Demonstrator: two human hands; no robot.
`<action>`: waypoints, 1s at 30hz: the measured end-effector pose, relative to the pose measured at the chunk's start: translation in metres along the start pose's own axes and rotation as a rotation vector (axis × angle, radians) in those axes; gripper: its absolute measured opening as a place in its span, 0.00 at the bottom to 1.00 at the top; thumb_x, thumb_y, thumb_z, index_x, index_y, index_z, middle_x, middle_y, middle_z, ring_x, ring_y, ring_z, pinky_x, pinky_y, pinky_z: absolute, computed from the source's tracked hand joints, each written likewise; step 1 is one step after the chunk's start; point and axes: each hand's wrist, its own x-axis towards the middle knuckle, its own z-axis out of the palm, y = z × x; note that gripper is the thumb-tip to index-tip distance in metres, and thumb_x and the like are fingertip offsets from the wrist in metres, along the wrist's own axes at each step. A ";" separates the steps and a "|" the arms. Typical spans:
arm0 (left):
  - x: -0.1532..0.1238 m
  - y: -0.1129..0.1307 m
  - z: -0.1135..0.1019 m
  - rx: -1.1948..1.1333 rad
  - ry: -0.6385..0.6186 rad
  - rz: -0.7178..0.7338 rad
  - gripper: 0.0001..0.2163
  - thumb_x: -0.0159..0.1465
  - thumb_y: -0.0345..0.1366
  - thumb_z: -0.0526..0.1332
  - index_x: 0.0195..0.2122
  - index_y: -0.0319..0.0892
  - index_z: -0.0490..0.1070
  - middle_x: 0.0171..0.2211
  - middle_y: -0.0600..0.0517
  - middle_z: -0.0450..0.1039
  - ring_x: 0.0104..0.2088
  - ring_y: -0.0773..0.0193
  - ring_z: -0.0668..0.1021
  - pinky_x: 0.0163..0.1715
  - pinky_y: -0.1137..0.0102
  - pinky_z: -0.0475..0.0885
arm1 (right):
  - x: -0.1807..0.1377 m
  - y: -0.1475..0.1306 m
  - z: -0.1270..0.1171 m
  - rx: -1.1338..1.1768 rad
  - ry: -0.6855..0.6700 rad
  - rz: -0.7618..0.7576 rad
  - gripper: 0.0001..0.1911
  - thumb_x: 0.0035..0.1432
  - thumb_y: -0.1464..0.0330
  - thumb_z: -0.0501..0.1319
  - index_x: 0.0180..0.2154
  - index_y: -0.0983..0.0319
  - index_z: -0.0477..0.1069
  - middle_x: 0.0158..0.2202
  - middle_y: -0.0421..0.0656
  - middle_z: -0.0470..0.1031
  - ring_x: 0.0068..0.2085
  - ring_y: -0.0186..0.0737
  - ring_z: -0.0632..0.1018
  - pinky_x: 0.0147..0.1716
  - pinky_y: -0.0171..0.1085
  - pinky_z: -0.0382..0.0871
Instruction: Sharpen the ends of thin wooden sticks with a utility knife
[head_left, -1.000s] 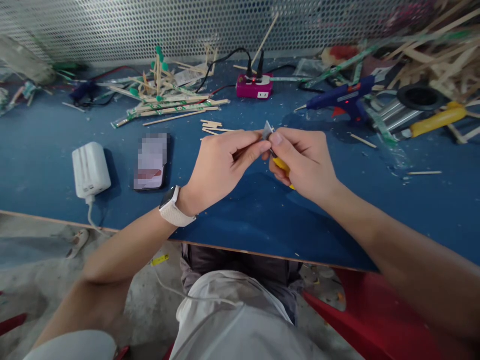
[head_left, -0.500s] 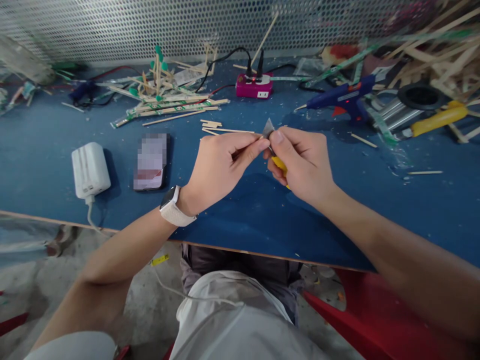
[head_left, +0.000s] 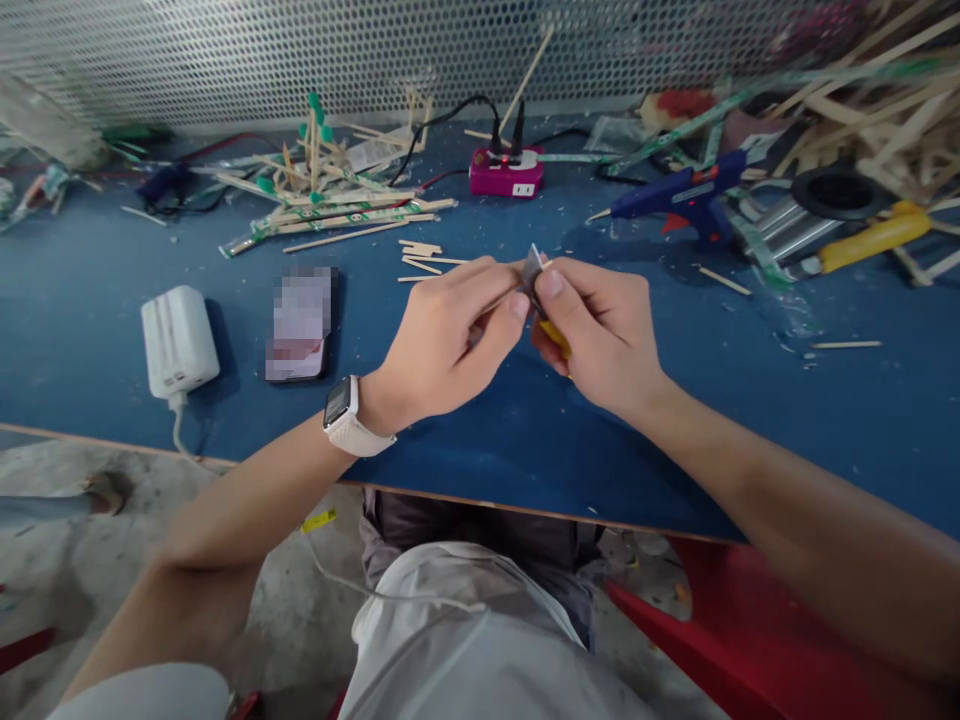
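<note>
Hands: right hand [head_left: 600, 335] grips yellow knife [head_left: 555, 335]; left hand [head_left: 450, 340] pinches stick [head_left: 491, 300].

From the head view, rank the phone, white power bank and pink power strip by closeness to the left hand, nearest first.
1. phone, just left of the left hand.
2. pink power strip, beyond the hand at the table's back.
3. white power bank, farther left, past the phone.
</note>
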 end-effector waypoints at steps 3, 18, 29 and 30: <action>0.000 -0.001 0.000 0.032 -0.005 -0.023 0.14 0.80 0.34 0.52 0.37 0.44 0.72 0.32 0.51 0.75 0.32 0.65 0.75 0.37 0.66 0.71 | 0.001 -0.001 -0.001 -0.004 0.010 0.020 0.25 0.76 0.49 0.60 0.30 0.59 0.71 0.19 0.34 0.63 0.17 0.31 0.65 0.17 0.37 0.57; -0.001 -0.002 0.002 0.138 0.008 -0.031 0.13 0.79 0.33 0.54 0.37 0.44 0.74 0.33 0.50 0.76 0.33 0.65 0.77 0.37 0.68 0.74 | 0.002 -0.004 -0.003 0.038 0.004 0.129 0.25 0.74 0.48 0.63 0.30 0.58 0.72 0.18 0.35 0.62 0.17 0.33 0.65 0.15 0.37 0.55; 0.000 -0.002 0.002 0.112 0.058 -0.015 0.15 0.80 0.37 0.55 0.36 0.42 0.76 0.33 0.51 0.80 0.34 0.67 0.80 0.37 0.70 0.74 | 0.002 -0.004 -0.002 0.072 0.014 0.138 0.24 0.75 0.50 0.63 0.31 0.59 0.72 0.19 0.34 0.63 0.17 0.30 0.65 0.14 0.36 0.55; 0.000 -0.002 0.003 0.111 0.063 -0.019 0.16 0.80 0.37 0.55 0.36 0.43 0.75 0.33 0.51 0.80 0.34 0.67 0.80 0.37 0.70 0.74 | 0.001 -0.004 -0.002 0.064 0.020 0.135 0.24 0.75 0.50 0.63 0.31 0.59 0.72 0.20 0.35 0.64 0.17 0.30 0.65 0.15 0.36 0.55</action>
